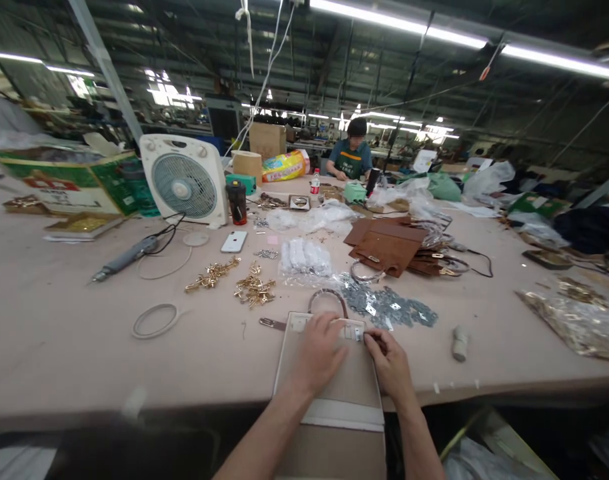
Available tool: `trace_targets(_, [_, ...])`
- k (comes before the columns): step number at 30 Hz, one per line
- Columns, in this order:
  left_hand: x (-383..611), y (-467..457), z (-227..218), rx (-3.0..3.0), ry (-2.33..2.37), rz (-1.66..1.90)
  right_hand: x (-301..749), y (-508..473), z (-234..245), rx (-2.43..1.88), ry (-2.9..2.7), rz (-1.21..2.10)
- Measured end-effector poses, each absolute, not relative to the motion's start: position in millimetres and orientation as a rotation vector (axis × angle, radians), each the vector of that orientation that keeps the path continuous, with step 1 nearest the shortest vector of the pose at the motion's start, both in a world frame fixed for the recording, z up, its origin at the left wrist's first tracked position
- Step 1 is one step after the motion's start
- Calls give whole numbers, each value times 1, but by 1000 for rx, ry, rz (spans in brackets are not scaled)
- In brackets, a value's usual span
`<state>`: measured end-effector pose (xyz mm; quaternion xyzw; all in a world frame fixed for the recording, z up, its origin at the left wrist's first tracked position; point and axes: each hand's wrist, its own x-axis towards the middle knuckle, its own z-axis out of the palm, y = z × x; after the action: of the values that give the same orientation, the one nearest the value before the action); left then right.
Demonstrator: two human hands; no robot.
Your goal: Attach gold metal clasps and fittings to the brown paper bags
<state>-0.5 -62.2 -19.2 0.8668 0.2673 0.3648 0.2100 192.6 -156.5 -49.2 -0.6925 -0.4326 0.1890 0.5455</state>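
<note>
A beige-backed bag panel [334,421] lies over the table's front edge, its brown looped handle [328,293] at the far end and a strap with a metal tip [273,323] out to the left. My left hand [318,353] rests on the panel, fingers apart and somewhat blurred. At the panel's upper right corner, my right hand [390,360] pinches the edge with curled fingers; part of the grip is hidden. Small metal plates [357,333] sit along the top edge between the hands. Beyond them is a pile of grey metal plates [389,305].
Gold-coloured fittings [254,287] lie in heaps left of a clear bag of white pieces [305,259]. Brown bag parts [389,245] are stacked at the back right. A tape roll [155,321], an electric screwdriver [124,259], a phone [234,241] and a fan [184,180] are leftward. A co-worker [353,157] sits opposite.
</note>
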Motion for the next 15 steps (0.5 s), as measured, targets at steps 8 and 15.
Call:
trace_targets(8, [-83,-26,-37,2164,984,1002,191,-152,-61,-1800,-1063,271])
trace_targets(15, [-73,-38,-36,2080,940,945,207,-150,-59,-1890,-946,261])
